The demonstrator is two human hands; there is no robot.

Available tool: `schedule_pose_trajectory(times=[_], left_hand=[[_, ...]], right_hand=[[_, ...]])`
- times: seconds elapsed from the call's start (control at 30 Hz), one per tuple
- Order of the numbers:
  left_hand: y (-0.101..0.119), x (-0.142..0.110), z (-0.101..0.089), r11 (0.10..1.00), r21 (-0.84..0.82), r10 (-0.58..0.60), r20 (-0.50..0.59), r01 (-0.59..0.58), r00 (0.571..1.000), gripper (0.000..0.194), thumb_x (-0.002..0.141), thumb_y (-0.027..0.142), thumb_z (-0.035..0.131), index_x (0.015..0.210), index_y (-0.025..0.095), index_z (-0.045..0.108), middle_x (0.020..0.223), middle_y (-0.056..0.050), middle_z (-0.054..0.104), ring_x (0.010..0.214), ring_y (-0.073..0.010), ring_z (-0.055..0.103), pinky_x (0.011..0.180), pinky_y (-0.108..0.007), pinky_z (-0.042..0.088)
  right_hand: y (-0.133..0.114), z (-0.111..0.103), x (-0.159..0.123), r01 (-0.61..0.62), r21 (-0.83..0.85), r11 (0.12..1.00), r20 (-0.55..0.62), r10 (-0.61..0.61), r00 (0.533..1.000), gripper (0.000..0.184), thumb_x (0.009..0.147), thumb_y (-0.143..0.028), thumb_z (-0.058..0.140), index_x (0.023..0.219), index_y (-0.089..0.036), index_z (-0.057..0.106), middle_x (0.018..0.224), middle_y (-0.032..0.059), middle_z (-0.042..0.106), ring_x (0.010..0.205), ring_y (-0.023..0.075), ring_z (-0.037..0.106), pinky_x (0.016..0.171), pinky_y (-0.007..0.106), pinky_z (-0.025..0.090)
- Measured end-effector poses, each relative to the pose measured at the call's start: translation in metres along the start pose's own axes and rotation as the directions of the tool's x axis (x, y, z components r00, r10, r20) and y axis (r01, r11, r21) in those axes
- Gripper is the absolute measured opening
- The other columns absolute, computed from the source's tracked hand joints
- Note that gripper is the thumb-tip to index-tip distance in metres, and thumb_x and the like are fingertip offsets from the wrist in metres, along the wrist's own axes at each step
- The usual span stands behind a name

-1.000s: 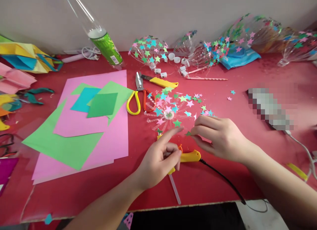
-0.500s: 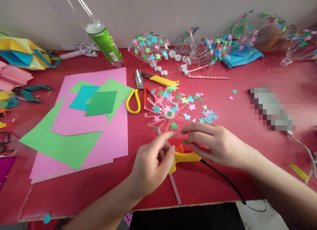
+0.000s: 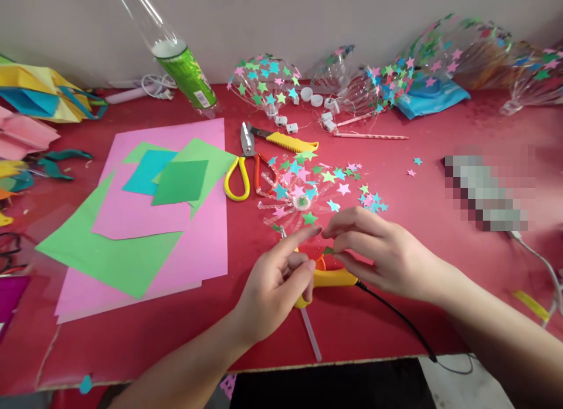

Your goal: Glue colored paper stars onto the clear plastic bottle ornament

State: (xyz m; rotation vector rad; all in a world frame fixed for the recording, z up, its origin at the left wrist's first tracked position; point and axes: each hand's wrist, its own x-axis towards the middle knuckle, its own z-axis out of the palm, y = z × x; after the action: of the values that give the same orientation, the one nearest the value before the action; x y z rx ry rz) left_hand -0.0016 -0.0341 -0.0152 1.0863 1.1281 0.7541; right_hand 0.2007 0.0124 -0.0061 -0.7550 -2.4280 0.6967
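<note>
My left hand point(image 3: 275, 283) is over the table, index finger stretched out and the other fingers loosely curled; I see nothing in it. Its index tip almost meets the fingertips of my right hand point(image 3: 378, 250). A small green paper star point(image 3: 328, 250) shows at the right fingertips, partly covered. Under both hands lies a yellow glue gun point(image 3: 336, 277) with an orange trigger, partly hidden by my left hand. A clear glue stick point(image 3: 311, 335) sticks out towards me. Just beyond, a cut clear plastic bottle point(image 3: 301, 202) is splayed in strips with colourful paper stars on it.
Pink paper point(image 3: 213, 244) with green and blue sheets lies at left. Pliers point(image 3: 247, 142) and a yellow cutter point(image 3: 292, 142) lie behind the splayed bottle. Loose stars point(image 3: 373, 202) are right. Star-covered plastic shapes point(image 3: 264, 83) line the wall. A black cord point(image 3: 396, 321) runs off the front edge.
My left hand has shifted slightly up and right, its index finger straighter and closer to the right fingertips. My right hand has stayed nearly in place, its upper fingers raised a little.
</note>
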Motion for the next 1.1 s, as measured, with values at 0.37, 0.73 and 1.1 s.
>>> schedule_pose_trajectory(times=[0.37, 0.73, 1.1], left_hand=[[-0.001, 0.004, -0.003, 1.000, -0.011, 0.016, 0.007, -0.016, 1.000, 0.035, 0.088, 0.020, 0.049, 0.123, 0.016, 0.052, 0.057, 0.005, 0.053, 0.043, -0.0061, 0.041, 0.039, -0.020, 0.031], [-0.004, 0.004, -0.003, 0.998, 0.058, 0.027, -0.020, -0.026, 0.999, 0.028, 0.089, 0.017, 0.048, 0.116, 0.017, 0.053, 0.059, 0.006, 0.052, 0.047, -0.0063, 0.045, 0.042, -0.018, 0.035], [-0.017, 0.005, -0.001, 0.931, 0.284, 0.261, -0.076, -0.230, 0.962, 0.034, 0.094, 0.018, 0.045, 0.127, 0.019, 0.054, 0.093, -0.004, 0.063, 0.070, -0.0096, 0.061, 0.063, -0.022, 0.053]], right_hand=[[-0.002, 0.002, 0.002, 0.006, 0.039, 0.999, 0.038, -0.007, 0.999, 0.011, 0.092, -0.014, 0.048, 0.091, -0.015, 0.059, 0.107, 0.0108, 0.059, 0.090, 0.0138, 0.062, 0.076, 0.026, 0.054], [0.000, 0.000, 0.000, 0.049, -0.198, 0.979, 0.001, -0.050, 0.999, 0.015, 0.093, -0.017, 0.047, 0.085, -0.014, 0.060, 0.088, 0.0062, 0.062, 0.069, 0.0107, 0.058, 0.056, 0.023, 0.045], [-0.001, 0.000, 0.001, 0.039, -0.101, 0.994, 0.060, -0.033, 0.998, 0.015, 0.093, -0.013, 0.046, 0.087, -0.012, 0.060, 0.102, 0.0127, 0.064, 0.088, 0.0155, 0.065, 0.068, 0.025, 0.052]])
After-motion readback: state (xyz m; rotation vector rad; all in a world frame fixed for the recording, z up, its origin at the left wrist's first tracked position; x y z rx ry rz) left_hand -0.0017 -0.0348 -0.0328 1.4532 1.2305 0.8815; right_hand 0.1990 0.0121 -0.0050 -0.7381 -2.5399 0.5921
